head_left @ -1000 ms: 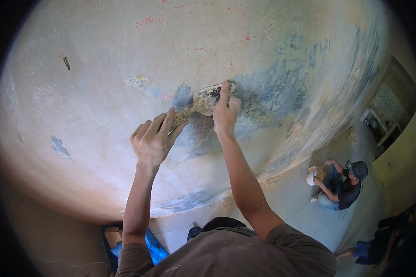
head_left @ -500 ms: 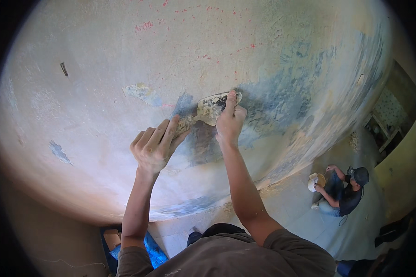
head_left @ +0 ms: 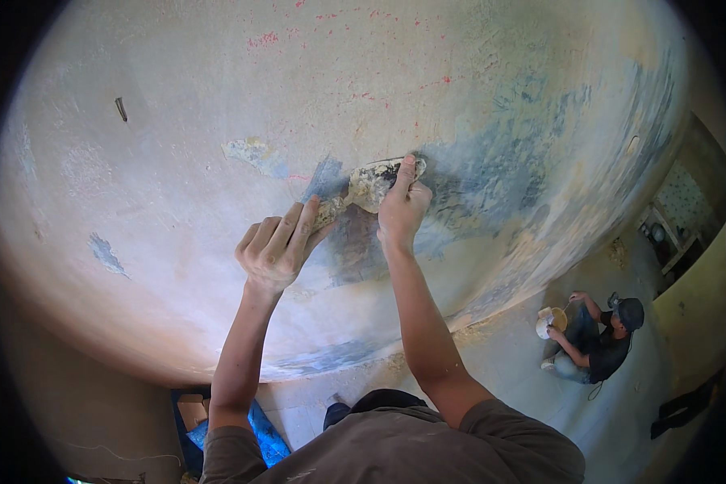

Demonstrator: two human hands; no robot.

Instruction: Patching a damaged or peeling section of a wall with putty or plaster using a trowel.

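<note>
My left hand (head_left: 278,242) grips the crusted handle (head_left: 327,213) of a scraper, with my fingers bent around it near the wall. My right hand (head_left: 402,208) is closed on the scraper's wide blade (head_left: 366,187), thumb along its right end. Pale, flaky residue with dark spots covers the blade, which lies against or very near the wall (head_left: 218,81); exact contact is hidden. Around it the plaster is mottled grey-blue, with darker patches below and to the right, peeled flakes to the left and red specks above.
A co-worker (head_left: 609,347) in a dark cap sits on the floor (head_left: 500,371) at lower right, holding a pale bucket (head_left: 552,321). A cardboard box (head_left: 192,410) and blue sheet (head_left: 266,436) lie at lower left. An opening with shelving (head_left: 669,234) is at right.
The view has shifted slightly; my hands and scraper stay at nearly the same spot on the wall. A dark-clothed figure at the lower-right edge has moved out of sight.
</note>
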